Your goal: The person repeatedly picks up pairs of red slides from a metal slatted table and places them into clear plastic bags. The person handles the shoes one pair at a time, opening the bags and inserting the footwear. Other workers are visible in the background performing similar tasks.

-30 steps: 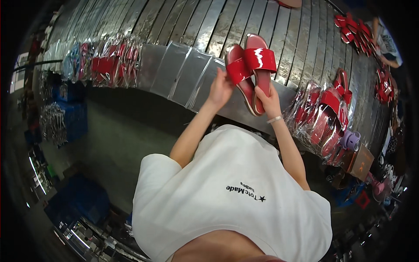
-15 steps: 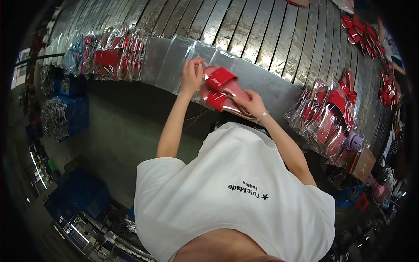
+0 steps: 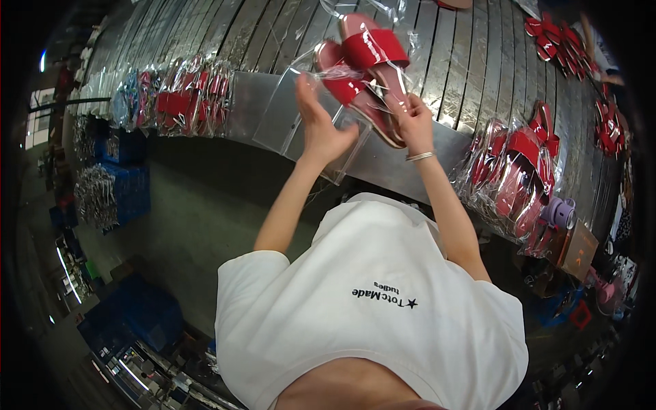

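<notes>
A pair of slide sandals [image 3: 376, 49] with red straps and pinkish soles is held out over the slatted metal table, toes pointing away from me. My right hand [image 3: 414, 126], with a bracelet on its wrist, closes on their heel ends. Clear plastic film shows around the toes and straps; how far it covers the sandals I cannot tell. To their left, my left hand [image 3: 325, 131] is open, thumb and fingers spread, somewhat blurred. Beneath that hand, flat clear plastic bags [image 3: 279, 123] lie on the smooth metal ledge [image 3: 249, 96].
Bagged red sandals [image 3: 181, 102] stand in a row on the table at left. More wrapped red sandals [image 3: 514, 171] pile up at right, beside a purple cylindrical object [image 3: 559, 213] and a cardboard box [image 3: 579, 254]. Loose red straps or sandals [image 3: 557, 44] lie far right. Blue crates [image 3: 126, 184] stand lower left.
The sandals have moved away from me over the slats, toes now pointing outward, with clear film around them. My left hand has come off the bag's edge and spread its fingers.
</notes>
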`<action>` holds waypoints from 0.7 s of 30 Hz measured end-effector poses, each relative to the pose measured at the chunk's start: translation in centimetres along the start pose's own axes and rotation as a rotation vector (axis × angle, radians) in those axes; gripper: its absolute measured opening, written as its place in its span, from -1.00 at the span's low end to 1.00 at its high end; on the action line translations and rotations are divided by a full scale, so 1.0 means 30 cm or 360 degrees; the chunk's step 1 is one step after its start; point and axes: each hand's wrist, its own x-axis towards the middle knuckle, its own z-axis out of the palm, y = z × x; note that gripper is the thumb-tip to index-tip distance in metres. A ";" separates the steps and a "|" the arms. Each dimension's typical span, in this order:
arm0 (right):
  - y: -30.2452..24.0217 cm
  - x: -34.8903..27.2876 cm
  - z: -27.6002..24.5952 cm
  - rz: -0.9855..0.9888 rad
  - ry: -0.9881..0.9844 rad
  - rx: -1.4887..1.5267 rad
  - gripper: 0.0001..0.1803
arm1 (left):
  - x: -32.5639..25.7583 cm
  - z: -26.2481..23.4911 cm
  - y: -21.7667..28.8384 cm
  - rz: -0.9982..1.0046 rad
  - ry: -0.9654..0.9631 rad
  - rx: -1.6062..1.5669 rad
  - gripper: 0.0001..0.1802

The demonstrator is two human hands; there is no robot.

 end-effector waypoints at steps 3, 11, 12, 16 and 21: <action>-0.162 -0.019 -0.030 0.0000 0.0075 0.0027 -0.69 | 0.004 0.092 0.034 -0.1268 -0.0557 -0.1152 -0.65; -0.067 -0.029 -0.125 -0.0122 0.0608 0.0299 -0.66 | -0.126 0.167 0.048 -0.1163 -0.1303 -0.1643 -0.47; 0.031 -0.029 -0.156 0.0020 0.0593 0.0173 -0.66 | -0.161 0.217 0.003 -0.1321 -0.1287 -0.1794 -0.37; 0.352 -0.088 -0.320 0.0297 0.0547 -0.0383 -0.37 | -0.436 0.358 -0.143 -0.1889 -0.1025 -0.1798 -0.40; 0.400 -0.095 -0.396 -0.0032 0.0289 -0.0907 0.02 | -0.476 0.419 -0.165 -0.1574 -0.1001 -0.1199 -0.59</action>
